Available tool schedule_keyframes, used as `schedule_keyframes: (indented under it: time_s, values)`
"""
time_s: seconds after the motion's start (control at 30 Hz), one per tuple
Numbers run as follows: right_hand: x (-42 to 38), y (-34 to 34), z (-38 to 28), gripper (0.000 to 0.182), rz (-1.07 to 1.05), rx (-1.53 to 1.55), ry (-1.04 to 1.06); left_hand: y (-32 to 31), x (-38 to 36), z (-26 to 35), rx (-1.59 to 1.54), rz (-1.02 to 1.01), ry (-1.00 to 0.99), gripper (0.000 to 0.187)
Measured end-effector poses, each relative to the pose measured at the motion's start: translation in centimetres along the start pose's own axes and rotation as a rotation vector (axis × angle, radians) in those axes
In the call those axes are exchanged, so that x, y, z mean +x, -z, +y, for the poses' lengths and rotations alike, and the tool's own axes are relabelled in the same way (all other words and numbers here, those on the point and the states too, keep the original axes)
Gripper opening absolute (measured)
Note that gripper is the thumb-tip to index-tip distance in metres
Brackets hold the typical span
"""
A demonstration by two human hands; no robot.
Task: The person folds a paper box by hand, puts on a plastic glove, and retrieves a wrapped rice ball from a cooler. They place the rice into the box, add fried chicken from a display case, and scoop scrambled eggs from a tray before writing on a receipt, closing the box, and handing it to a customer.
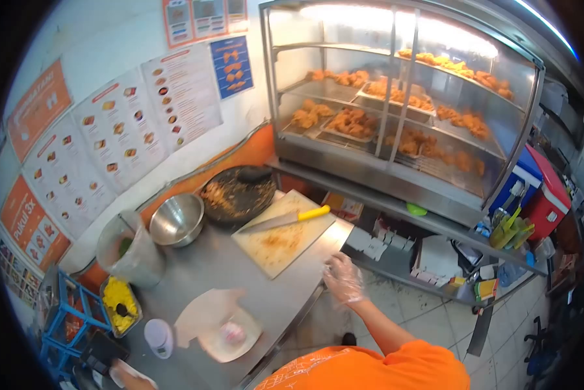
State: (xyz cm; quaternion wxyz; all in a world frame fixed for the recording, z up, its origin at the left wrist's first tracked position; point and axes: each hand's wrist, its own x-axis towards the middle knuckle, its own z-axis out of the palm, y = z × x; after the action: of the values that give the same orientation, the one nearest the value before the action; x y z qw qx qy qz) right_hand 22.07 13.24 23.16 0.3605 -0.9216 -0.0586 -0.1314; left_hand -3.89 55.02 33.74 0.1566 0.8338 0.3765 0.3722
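My right hand, in a clear plastic glove, is beside the edge of the steel table, its fingers curled together and nothing visible in them. At the bottom left is my left hand, against something white and near a dark device; its fingers are too blurred to read. A yellow-handled knife lies across a cutting board with brown crumbs. On the table, a paper-lined tray holds a small wrapped pinkish item. A scale-like white device stands left of it.
Behind the board are a black pan with food bits and a steel bowl. A clear tub, a yellow food container and a blue rack line the left. A glass cabinet holds fried food.
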Motion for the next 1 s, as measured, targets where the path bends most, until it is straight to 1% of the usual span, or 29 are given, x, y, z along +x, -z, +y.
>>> schedule_keyframes:
  time_s: [0.03, 0.07, 0.1, 0.13, 0.17, 0.2, 0.23, 0.27, 0.3, 0.33, 0.37, 0.43, 0.5, 0.53, 0.57, 0.6, 0.63, 0.67, 0.7, 0.73, 0.77, 0.83, 0.87, 0.93, 0.97, 1.0]
  values:
    - [0.5, 1.3, 2.7, 0.030, 0.008, -0.009, 0.009, 1.4, -0.4, 6.1, -0.197, 0.045, -0.055, 0.052]
    - [1.0, 2.1, 5.7, 0.028, 0.057, 0.100, -0.029, 0.5, -0.3, 9.5, -0.362, 0.101, -0.113, 0.052]
    - [1.2, 2.9, 8.4, 0.027, 0.103, 0.213, -0.070, -2.9, -0.8, 12.3, -0.551, 0.036, -0.152, 0.052]
    - [1.4, 3.8, 10.6, 0.025, 0.131, 0.250, -0.112, -6.8, -1.6, 15.2, -0.717, -0.085, -0.173, 0.054]
    - [1.5, 5.1, 12.2, 0.025, 0.131, 0.247, -0.116, -11.5, -2.9, 18.2, -0.838, -0.266, -0.197, 0.056]
    - [1.5, 6.5, 13.6, 0.026, 0.143, 0.229, -0.107, -15.7, -4.3, 21.9, -0.930, -0.611, -0.232, 0.048]
    - [1.3, 7.8, 14.9, 0.027, 0.159, 0.211, -0.104, -19.8, -5.8, 25.7, -0.967, -1.004, -0.230, 0.039]
    - [1.0, 9.3, 15.7, 0.027, 0.170, 0.204, -0.122, -24.1, -7.2, 29.5, -0.923, -1.346, -0.216, 0.032]
    - [0.8, 10.9, 16.4, 0.026, 0.129, 0.189, -0.199, -30.2, -9.2, 31.6, -0.753, -1.453, -0.645, 0.027]
    - [0.9, 12.1, 17.3, 0.024, 0.091, 0.177, -0.275, -34.1, -12.1, 34.2, -0.793, -1.460, -0.545, 0.026]
    - [1.1, 12.7, 18.8, 0.024, 0.111, 0.175, -0.287, -36.8, -14.5, 36.9, -0.827, -1.462, -0.451, 0.025]
    - [1.8, 13.6, 21.9, 0.020, 0.119, 0.190, -0.355, -40.1, -15.0, 43.5, -1.093, -1.639, -0.236, 0.026]
    - [3.1, 14.7, 23.2, 0.020, 0.168, 0.191, -0.370, -41.0, -13.7, 51.5, -1.385, -1.540, -0.147, 0.026]
    - [3.8, 15.3, 23.7, 0.021, 0.203, 0.195, -0.369, -42.3, -12.6, 55.2, -1.532, -1.507, -0.132, 0.023]
    - [4.7, 15.7, 24.0, 0.021, 0.214, 0.184, -0.374, -43.8, -10.9, 58.7, -1.515, -1.454, -0.170, 0.021]
    - [5.5, 16.1, 23.9, 0.022, 0.217, 0.185, -0.385, -46.8, -9.4, 62.4, -1.622, -1.306, -0.247, 0.033]
    - [6.3, 16.5, 23.6, 0.023, 0.217, 0.186, -0.396, -48.2, -8.1, 65.4, -1.665, -1.256, -0.208, 0.034]
    - [7.1, 17.3, 23.0, 0.025, 0.185, 0.188, -0.403, -51.5, -7.1, 68.1, -1.733, -1.211, -0.095, 0.064]
    - [7.6, 17.2, 23.7, 0.025, 0.192, 0.174, -0.404, -54.1, -8.1, 69.7, -1.748, -1.216, -0.092, 0.064]
    - [7.6, 16.9, 24.7, 0.027, 0.173, 0.191, -0.377, -56.0, -9.3, 71.6, -1.660, -0.894, -0.174, 0.075]
    - [8.1, 16.8, 25.8, 0.028, 0.156, 0.201, -0.342, -55.9, -9.9, 72.6, -1.704, -0.802, -0.163, 0.081]
    - [8.7, 17.5, 27.0, 0.030, 0.197, 0.220, -0.369, -55.5, -11.2, 74.5, -1.777, -0.612, -0.147, 0.094]
    - [9.5, 18.1, 27.1, 0.030, 0.203, 0.202, -0.349, -54.2, -12.2, 74.5, -1.774, -0.619, -0.148, 0.097]
    - [10.5, 19.1, 27.2, 0.025, 0.136, 0.464, -0.744, -51.4, -14.1, 74.6, -1.769, -0.634, -0.151, 0.102]
    - [11.7, 19.2, 27.7, 0.025, 0.108, 0.456, -0.742, -50.7, -14.9, 74.6, -1.850, -0.728, -0.113, 0.104]
    - [13.0, 19.1, 28.2, 0.024, 0.093, 0.432, -0.666, -50.0, -15.8, 74.6, -1.926, -0.822, -0.067, 0.106]
